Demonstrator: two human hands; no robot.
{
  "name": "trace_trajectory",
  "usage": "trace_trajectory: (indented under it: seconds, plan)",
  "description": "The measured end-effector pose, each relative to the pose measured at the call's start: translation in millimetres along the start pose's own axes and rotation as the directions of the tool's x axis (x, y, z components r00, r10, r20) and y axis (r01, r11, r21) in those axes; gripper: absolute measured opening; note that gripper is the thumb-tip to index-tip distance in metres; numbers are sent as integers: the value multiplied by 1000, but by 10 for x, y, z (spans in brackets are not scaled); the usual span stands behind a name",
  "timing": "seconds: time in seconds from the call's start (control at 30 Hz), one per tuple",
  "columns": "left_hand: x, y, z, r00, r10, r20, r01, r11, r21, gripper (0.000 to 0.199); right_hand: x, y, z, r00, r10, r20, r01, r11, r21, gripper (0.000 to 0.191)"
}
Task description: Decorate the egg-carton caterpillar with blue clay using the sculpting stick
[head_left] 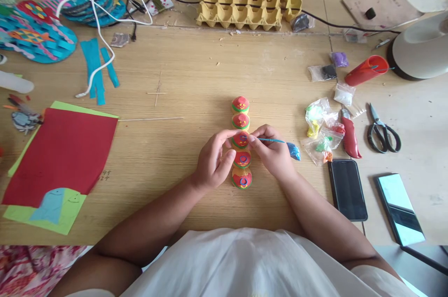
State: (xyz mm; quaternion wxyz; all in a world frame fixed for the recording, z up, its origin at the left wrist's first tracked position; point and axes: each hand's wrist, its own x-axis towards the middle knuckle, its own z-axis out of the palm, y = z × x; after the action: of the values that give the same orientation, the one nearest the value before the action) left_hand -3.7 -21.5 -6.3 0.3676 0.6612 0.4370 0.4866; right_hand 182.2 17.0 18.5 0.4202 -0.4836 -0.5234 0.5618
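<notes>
A row of several red-topped, dome-shaped cups with green and yellow bands stands in front of me. Blue rings mark the cups nearer to me, and the far ones carry small yellow shapes. My left hand curves beside the middle cup, its index fingertip at the cup's edge and its thumb apart. From the other side my right hand pinches a thin blue strand over that cup. Behind the right hand lies a blue clay lump in clear wrap; whether the strand joins it I cannot tell.
Clay packets, a red-handled cutter, scissors and two phones lie to the right. Egg cartons stand at the back. Red paper, thin sticks and a white cable are on the left.
</notes>
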Motion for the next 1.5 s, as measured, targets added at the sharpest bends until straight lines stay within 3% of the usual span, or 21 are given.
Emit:
trace_trajectory:
  seconds: [0.83, 1.5]
  plan:
    - [-2, 0, -2, 1000, -8, 19, 9, 1000, -16, 43, 21, 40, 6, 999, -5, 37, 4, 999, 35, 38]
    - [-20, -13, -11, 1000, 5, 17, -5, 1000, -6, 43, 49, 50, -27, 999, 30, -34, -28, 998, 58, 39]
